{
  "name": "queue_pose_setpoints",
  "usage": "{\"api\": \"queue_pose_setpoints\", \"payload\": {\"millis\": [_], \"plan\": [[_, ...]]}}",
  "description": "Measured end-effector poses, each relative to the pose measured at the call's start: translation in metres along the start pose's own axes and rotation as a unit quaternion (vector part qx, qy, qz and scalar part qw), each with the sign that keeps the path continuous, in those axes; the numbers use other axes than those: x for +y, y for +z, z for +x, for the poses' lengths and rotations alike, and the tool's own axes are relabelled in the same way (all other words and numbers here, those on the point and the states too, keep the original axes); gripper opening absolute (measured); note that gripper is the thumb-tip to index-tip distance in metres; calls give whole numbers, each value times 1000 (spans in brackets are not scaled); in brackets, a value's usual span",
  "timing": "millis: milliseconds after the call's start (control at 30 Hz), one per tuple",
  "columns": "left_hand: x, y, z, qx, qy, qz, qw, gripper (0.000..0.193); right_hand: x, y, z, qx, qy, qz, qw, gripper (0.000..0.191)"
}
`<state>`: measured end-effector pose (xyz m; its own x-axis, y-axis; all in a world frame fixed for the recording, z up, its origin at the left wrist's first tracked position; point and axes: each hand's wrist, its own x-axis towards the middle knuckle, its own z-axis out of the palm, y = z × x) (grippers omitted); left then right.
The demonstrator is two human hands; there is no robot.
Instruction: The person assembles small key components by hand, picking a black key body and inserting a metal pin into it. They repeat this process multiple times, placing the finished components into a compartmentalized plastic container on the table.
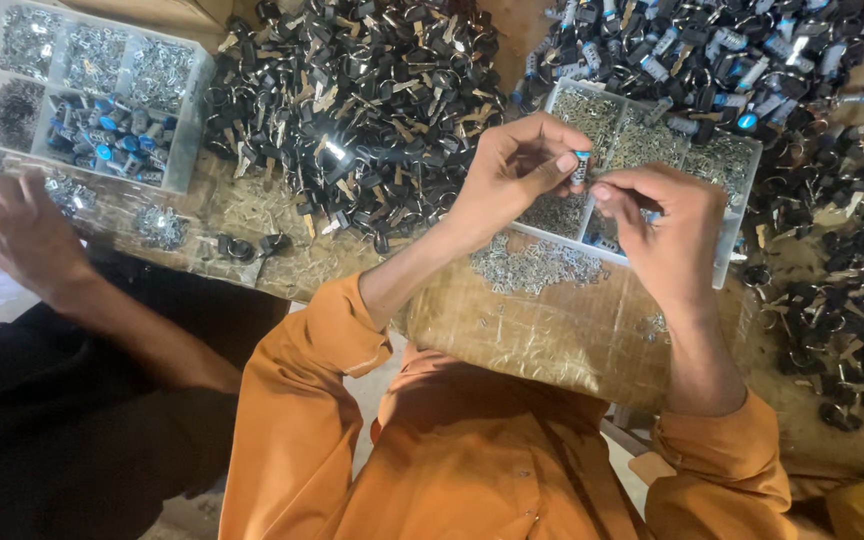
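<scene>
My left hand point(512, 175) pinches a small cylinder part with a blue end point(580, 165) between thumb and fingers. My right hand point(667, 225) is right beside it, fingertips pinched together on something tiny that I cannot make out. Both hands hover over a clear compartment tray point(737, 170) filled with small silver metal pieces. Orange sleeves cover my arms.
A big heap of black keys point(352, 100) lies at the back centre, more black and blue parts point(712, 45) at the back right. Loose silver clips point(532, 265) lie on the wrapped tabletop. A second compartment tray point(92, 90) stands at left, near another person's hand point(17, 235).
</scene>
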<state>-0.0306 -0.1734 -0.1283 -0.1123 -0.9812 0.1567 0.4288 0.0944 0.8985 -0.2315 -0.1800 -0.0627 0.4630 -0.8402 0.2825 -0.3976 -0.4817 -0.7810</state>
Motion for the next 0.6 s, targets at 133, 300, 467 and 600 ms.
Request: {"api": "queue_pose_setpoints", "payload": {"millis": [133, 300, 467, 600], "plan": [[-1, 1, 0, -11, 5, 8, 1000, 18, 3, 0, -4, 32, -5, 55, 998, 6], [0, 2, -2, -5, 6, 33, 999, 18, 4, 1, -7, 34, 21, 54, 998, 5], [1, 2, -2, -11, 9, 45, 999, 18, 7, 5, -10, 65, 36, 107, 991, 13], [1, 3, -3, -15, 10, 26, 999, 19, 11, 8, -11, 99, 37, 219, 970, 13]]}}
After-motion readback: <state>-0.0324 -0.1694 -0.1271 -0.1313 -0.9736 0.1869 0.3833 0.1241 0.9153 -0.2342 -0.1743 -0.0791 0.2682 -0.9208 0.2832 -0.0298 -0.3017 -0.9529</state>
